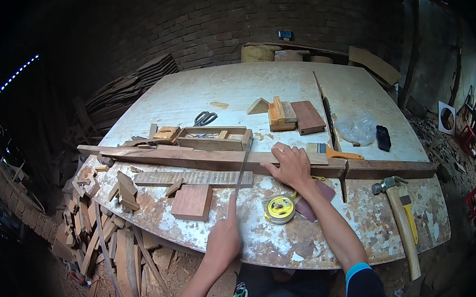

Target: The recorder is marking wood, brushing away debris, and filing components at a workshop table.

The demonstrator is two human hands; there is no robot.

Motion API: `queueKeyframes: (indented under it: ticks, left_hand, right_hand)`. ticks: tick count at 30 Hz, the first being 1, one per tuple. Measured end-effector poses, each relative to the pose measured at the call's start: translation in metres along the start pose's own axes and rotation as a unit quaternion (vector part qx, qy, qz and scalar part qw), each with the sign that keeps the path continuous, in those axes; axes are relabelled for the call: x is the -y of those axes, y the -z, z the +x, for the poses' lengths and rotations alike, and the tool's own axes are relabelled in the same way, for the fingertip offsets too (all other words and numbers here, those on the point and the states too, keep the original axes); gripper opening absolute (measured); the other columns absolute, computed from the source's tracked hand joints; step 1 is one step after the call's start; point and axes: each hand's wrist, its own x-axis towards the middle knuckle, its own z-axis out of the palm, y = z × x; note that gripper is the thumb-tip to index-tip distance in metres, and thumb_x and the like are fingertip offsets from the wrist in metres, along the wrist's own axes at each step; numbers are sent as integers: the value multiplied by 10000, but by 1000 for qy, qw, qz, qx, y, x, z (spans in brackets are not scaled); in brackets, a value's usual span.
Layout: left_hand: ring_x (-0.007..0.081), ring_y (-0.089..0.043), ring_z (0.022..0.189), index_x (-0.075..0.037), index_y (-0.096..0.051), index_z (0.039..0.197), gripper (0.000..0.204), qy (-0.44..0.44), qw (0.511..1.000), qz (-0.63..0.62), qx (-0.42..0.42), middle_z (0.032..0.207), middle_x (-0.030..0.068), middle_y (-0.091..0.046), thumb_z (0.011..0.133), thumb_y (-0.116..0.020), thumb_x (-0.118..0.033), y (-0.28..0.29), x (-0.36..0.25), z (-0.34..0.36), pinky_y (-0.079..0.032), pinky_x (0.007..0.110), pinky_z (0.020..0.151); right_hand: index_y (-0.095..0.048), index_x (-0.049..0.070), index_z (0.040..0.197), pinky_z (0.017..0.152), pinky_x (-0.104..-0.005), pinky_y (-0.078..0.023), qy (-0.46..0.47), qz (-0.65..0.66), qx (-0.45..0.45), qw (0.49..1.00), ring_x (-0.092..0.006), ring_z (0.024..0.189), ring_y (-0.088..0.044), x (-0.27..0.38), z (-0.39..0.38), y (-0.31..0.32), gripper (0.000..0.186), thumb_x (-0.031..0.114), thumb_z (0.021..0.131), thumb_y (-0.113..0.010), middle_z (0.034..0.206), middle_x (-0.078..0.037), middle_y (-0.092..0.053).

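My left hand [225,235] grips the wooden handle of a thin saw-like blade [244,164], which runs up across a long wooden board [206,160]. My right hand [290,167] is curled over that board just right of the blade, thumb at its near edge. Below the board lie a ridged strip [157,179], a reddish block [191,203], a yellow tape measure [280,209] and dark reddish sandpaper [317,201]. A brush [344,155] with an orange handle lies beside my right fingers.
Behind the board are an open wooden box [210,145], scissors [205,117], stacked blocks [308,117], a plastic bag [355,127] and a black object [383,138]. A hammer [400,220] lies at right. Wood scraps [126,266] heap below the worn tabletop's [255,81] left side.
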Motion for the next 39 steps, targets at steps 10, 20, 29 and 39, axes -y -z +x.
queueKeyframes:
  ticks: [10,20,29,39]
  left_hand:
    - [474,-590,780,75,-528,868,319,-21,982,-76,-174,812,301,-610,951,-410,-210,-15,-7,71,-471,526,695]
    - [474,-598,779,55,-530,913,295,1,990,-33,-138,772,301,-607,948,-419,-216,-11,-11,54,-488,520,688]
    - [464,-593,658,32,-467,930,220,42,996,-45,-66,701,271,-606,942,-444,-186,-2,14,-57,-472,548,603]
    - [335,-627,691,24,-595,1043,285,107,985,-119,-59,757,216,-610,918,-544,-227,11,35,-101,-444,405,595]
  right_hand:
    - [-653,86,979,715,-413,-431,0,1,12,1000,-315,827,-604,-1,0,0,491,535,783,-605,971,-133,-636]
    - [-674,65,928,726,-405,-444,4,-18,-10,1000,-297,814,-609,-5,0,-1,502,541,795,-585,990,-121,-617]
    - [-668,98,951,708,-402,-434,8,-1,7,1000,-290,807,-605,-4,0,-2,503,565,783,-588,971,-115,-625]
    - [-684,81,931,779,-406,-421,-20,90,74,993,-252,881,-618,-18,10,10,504,550,758,-620,927,-102,-649]
